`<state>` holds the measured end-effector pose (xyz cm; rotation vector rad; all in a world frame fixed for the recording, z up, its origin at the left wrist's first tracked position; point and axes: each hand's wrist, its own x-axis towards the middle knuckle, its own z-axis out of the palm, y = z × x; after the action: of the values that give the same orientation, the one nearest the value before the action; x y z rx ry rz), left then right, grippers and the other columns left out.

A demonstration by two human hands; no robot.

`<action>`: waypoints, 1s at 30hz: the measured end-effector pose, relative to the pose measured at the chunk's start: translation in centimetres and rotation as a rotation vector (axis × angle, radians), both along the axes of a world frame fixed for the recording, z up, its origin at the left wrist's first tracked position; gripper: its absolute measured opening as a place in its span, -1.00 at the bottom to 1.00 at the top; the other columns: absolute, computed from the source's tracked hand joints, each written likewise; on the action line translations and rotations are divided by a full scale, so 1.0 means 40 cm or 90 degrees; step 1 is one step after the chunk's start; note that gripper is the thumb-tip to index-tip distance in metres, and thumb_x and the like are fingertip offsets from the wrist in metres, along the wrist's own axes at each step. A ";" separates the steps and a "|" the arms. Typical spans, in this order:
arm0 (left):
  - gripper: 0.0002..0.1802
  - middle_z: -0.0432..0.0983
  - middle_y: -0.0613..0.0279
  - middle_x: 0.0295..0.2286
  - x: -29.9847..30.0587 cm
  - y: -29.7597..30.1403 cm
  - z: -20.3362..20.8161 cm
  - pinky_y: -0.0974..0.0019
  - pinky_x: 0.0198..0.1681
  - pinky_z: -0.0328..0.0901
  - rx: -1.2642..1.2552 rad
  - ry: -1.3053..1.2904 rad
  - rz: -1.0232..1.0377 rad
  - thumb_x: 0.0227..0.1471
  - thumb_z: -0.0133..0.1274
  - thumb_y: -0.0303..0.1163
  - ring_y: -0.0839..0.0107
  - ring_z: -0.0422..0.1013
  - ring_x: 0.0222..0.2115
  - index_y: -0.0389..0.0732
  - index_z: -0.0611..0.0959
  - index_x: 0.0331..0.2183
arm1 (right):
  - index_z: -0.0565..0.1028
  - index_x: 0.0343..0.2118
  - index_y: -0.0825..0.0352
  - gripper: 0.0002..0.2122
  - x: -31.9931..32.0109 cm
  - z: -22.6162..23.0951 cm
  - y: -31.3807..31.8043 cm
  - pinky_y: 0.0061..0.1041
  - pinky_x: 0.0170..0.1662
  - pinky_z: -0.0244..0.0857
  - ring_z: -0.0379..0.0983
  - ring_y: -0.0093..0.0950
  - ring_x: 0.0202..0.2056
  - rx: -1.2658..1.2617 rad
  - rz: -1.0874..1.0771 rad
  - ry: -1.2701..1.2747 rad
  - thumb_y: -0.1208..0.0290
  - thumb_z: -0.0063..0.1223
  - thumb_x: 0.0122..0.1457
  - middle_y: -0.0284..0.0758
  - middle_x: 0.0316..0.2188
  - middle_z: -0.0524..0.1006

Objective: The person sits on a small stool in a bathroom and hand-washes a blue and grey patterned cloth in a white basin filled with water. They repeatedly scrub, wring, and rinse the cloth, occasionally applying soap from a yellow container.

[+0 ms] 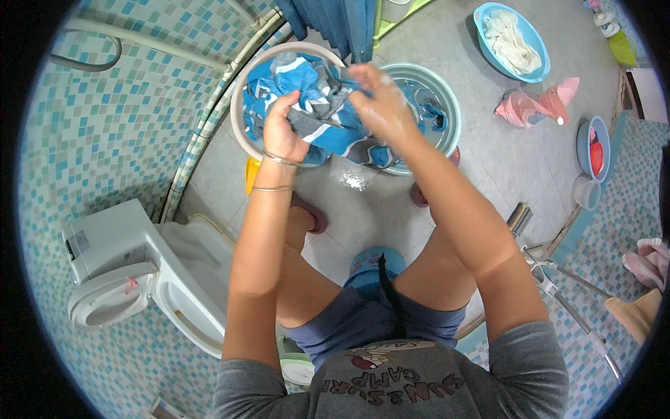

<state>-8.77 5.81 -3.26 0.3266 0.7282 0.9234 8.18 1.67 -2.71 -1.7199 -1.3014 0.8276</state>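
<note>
A wet cloth point(328, 112) patterned in blue, grey and white is heaped in a pale pink basin point(237, 105) and stretches across to a pale green-blue basin point(455, 115) on its right. My left hand point(285, 136) is at the heap's near left side, thumb pointing up, its other fingers mostly hidden by the cloth they hold. Over the cloth's right part, where the two basins meet, my right hand point(387, 108) is slightly blurred, with white suds on it. Its thumb and fingers are apart. Dark wet fabric point(429, 115) lies in the green-blue basin.
A blue basin point(481, 35) with white cloth point(513, 42) stands far right, near a pink plastic bag point(537, 105). A smaller blue tub point(583, 150) holds something red. At left is a white toilet point(174, 293); a blue curtain point(328, 28) hangs behind the basins.
</note>
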 end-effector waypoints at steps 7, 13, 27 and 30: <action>-0.55 0.46 -0.02 -0.16 -0.027 -0.024 0.039 0.07 -0.02 0.29 0.043 -0.139 -0.154 -0.10 -0.11 -0.47 0.09 0.42 -0.16 -0.40 0.43 -0.09 | 0.45 -0.10 0.30 -0.60 0.030 -0.054 0.019 -0.31 0.01 0.20 0.36 -0.14 -0.06 -0.161 0.299 -0.065 0.34 0.02 -0.08 -0.05 -0.13 0.46; -0.71 0.51 -0.07 -0.31 -0.149 0.070 0.000 0.21 -0.19 0.42 -0.025 0.021 -0.205 -0.18 -0.15 -0.65 0.15 0.49 -0.34 -0.49 0.49 -0.30 | 0.53 -0.30 0.36 -0.76 0.097 -0.082 0.045 -0.37 -0.11 0.28 0.41 -0.24 -0.19 -0.144 -0.027 0.251 0.40 -0.09 0.01 -0.11 -0.25 0.50; -0.61 0.50 -0.11 -0.44 0.125 -0.077 0.043 0.04 -0.24 0.28 0.513 0.792 0.002 -0.01 0.07 -0.26 -0.02 0.44 -0.31 -0.37 0.45 -0.22 | 0.46 -0.23 0.31 -0.71 -0.051 -0.025 -0.012 -0.33 -0.21 0.37 0.47 -0.41 -0.36 -0.248 -0.094 0.930 0.18 -0.06 0.14 -0.30 -0.34 0.51; -0.45 0.41 -0.27 -0.23 0.056 0.025 -0.031 0.05 -0.13 0.23 0.528 0.803 0.126 0.00 0.05 -0.25 -0.12 0.34 -0.15 -0.43 0.35 -0.06 | 0.46 -0.28 0.32 -0.73 -0.105 -0.040 0.015 -0.32 -0.23 0.36 0.47 -0.39 -0.35 -0.240 -0.090 0.892 0.21 -0.14 0.17 -0.24 -0.32 0.51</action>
<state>-6.54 6.81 -4.50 1.6881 1.5037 1.1363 3.97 2.26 -4.30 -0.9559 -0.0604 1.7695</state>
